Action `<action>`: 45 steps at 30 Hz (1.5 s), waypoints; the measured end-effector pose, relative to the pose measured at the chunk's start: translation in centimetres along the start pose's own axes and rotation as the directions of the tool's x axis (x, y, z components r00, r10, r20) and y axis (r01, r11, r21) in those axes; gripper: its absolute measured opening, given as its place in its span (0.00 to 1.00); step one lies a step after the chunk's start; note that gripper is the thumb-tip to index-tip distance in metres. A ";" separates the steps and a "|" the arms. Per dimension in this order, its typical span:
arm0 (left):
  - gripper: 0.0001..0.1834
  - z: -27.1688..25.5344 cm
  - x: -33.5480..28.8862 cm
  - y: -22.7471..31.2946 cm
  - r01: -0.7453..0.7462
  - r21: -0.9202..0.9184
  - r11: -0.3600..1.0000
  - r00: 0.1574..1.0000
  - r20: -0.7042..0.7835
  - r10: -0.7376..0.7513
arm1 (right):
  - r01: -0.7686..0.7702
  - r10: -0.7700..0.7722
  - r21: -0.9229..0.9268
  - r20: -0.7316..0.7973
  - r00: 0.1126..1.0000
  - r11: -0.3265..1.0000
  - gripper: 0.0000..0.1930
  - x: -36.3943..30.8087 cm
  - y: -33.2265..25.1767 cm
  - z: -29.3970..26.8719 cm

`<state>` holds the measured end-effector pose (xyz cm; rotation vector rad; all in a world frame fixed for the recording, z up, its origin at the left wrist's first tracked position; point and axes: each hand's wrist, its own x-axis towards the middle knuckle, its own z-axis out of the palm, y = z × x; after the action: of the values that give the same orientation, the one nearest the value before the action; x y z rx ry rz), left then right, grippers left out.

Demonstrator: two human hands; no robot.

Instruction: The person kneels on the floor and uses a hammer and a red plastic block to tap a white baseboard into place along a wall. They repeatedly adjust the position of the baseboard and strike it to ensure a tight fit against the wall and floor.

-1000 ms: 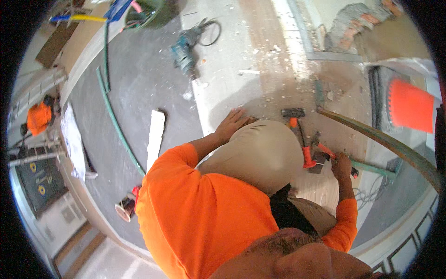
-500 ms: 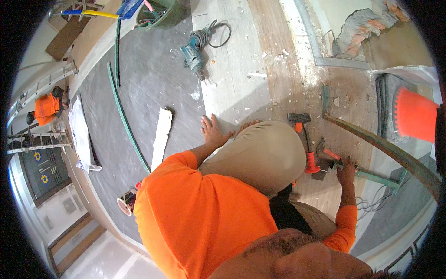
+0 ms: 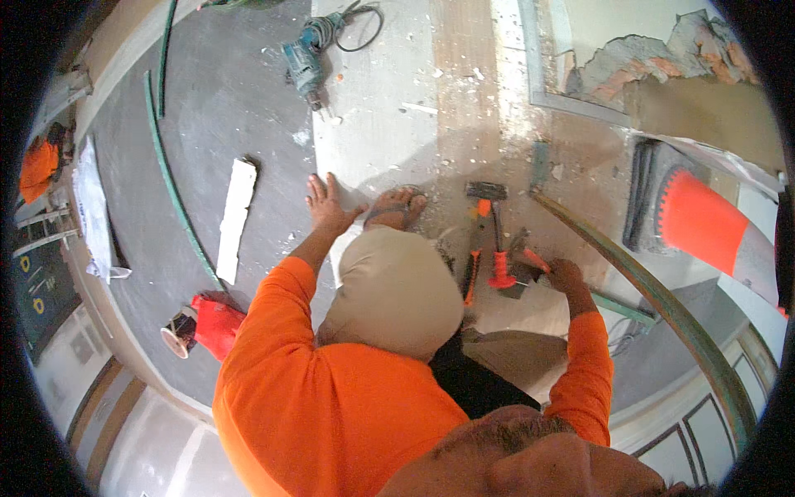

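Hands at floor level among tools

The left hand (image 3: 327,203) lies spread flat on the floor (image 3: 248,99). The right hand (image 3: 566,275) grips an orange-handled tool (image 3: 530,263), its head partly hidden. One hammer (image 3: 489,228) lies beside it; one drill (image 3: 305,62) sits well apart

Orange-handled hammer (image 3: 497,240) lies flat on dusty floor beside the knee

Dusty matt concrete floor (image 3: 248,108)
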<state>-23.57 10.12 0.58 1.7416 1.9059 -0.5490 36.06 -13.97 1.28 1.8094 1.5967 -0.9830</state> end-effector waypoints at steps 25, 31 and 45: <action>0.27 -1.6 -4.9 11.7 -0.540 -0.515 0.666 0.842 -0.345 0.415 | 0.194 -0.235 -0.182 -0.240 0.942 0.964 0.41 3.6 -1.5 -5.2; 0.31 -3.5 -8.9 8.3 -0.425 -0.608 0.671 0.897 -0.380 0.225 | 0.066 -0.091 -0.087 -0.322 0.942 0.994 0.25 1.0 -0.8 -2.5; 0.16 2.5 -11.5 3.8 -0.199 -0.500 0.843 0.686 -0.685 -0.245 | 0.250 -0.302 -0.220 -0.249 0.920 0.943 0.24 3.6 -0.2 -3.2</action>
<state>-18.91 -0.07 5.67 1.6391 2.2688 0.7893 36.57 -9.29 0.37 1.6806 2.0904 -0.6854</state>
